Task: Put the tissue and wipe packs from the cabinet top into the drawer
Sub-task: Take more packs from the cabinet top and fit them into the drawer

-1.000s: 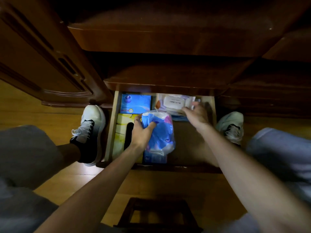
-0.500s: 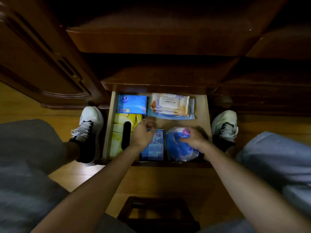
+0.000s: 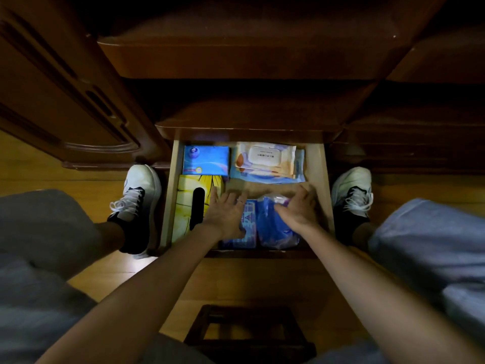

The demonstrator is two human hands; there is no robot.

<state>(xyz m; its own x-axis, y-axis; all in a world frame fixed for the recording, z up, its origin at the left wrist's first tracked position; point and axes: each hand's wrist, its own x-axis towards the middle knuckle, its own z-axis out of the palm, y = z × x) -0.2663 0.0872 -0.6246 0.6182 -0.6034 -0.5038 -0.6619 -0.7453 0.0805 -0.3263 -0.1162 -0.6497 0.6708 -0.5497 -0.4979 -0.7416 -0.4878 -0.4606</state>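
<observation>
The open drawer (image 3: 319, 179) holds several packs. A blue tissue pack (image 3: 205, 160) lies at the back left and a white-lidded wipe pack (image 3: 265, 160) at the back right. A yellow tissue box (image 3: 193, 206) fills the front left. My left hand (image 3: 227, 215) lies flat, fingers spread, on a flat blue pack (image 3: 248, 232) at the front middle. My right hand (image 3: 299, 210) rests on a soft blue plastic pack (image 3: 273, 229) at the front right, fingers curled over its top.
The dark wooden cabinet (image 3: 236, 56) overhangs the drawer. A cabinet door (image 3: 65, 101) stands at the left. My white shoes (image 3: 141, 195) flank the drawer on the wooden floor. A dark wooden stool (image 3: 246, 334) sits under me.
The soft blue pack went from my left hand to the drawer's front right. My left hand came down flat on the flat blue pack; my right hand left the wipe pack for the soft one.
</observation>
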